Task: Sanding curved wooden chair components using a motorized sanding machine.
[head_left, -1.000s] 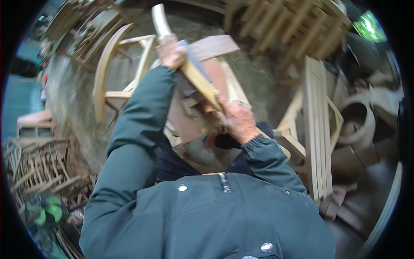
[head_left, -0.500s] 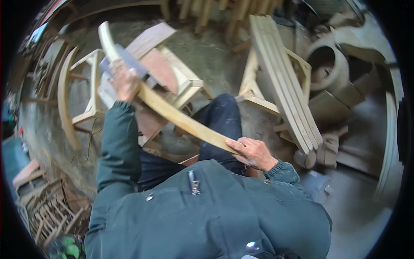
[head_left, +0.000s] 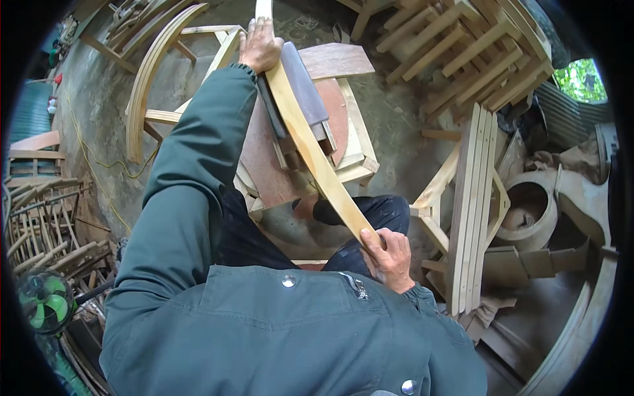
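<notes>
A long, curved wooden slat [head_left: 309, 140] slants from the far middle to my lap. My left hand [head_left: 262, 46] grips its far part, fingers laid over the wood, arm stretched forward. At the near end, my right hand [head_left: 388, 259] holds it with the thumb on top. Beneath the slat is a grey, flat-topped block [head_left: 305, 82], partly covered by it; I cannot tell whether they touch. That block sits on a low wooden stand [head_left: 358, 173] with reddish board pieces [head_left: 267, 165] on it, between my knees.
Left stands a curved wooden frame [head_left: 146, 79], with a yellow cord [head_left: 125, 173] on the floor. Several straight wooden bars [head_left: 470, 211] lean on a frame at right, before a round-mouthed machine housing [head_left: 526, 210]. Stacked wooden frames [head_left: 472, 49] rise behind; a green fan [head_left: 46, 301] is lower left.
The view has swung left, so the surroundings appear farther right. The slat now points more steeply away from me, and my left arm reaches farther forward. Both hands keep hold of it.
</notes>
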A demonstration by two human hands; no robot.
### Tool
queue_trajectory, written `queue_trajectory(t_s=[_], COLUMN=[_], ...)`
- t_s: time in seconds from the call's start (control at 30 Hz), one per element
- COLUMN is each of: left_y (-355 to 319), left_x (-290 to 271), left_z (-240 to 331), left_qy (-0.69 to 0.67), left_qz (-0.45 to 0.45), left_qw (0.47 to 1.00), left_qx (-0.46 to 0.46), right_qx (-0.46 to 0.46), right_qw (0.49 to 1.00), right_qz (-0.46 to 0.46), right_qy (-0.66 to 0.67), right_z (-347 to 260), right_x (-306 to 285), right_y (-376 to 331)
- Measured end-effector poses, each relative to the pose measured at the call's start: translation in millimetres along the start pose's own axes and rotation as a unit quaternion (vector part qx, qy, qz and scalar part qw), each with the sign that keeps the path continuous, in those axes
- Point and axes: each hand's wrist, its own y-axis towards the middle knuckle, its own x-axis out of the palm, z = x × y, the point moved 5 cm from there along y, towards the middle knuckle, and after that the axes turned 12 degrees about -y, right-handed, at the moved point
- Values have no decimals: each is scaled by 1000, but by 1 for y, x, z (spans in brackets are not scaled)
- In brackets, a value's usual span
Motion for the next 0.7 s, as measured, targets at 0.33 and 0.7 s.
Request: queue_trajectory(t_s=[0.33, 0.7], left_y=[85, 158], left_x=[-15, 4], left_z=[-40, -123], left_qy=[-89, -324], left_qz=[67, -1], left_qw=[994, 945], left_qx=[-24, -53], right_qx=[-28, -5], right_qw=[999, 1000], right_qz=[19, 8], right_qy=[-27, 8], right_z=[-9, -19], right_x=[43, 59], right_y=[103, 173])
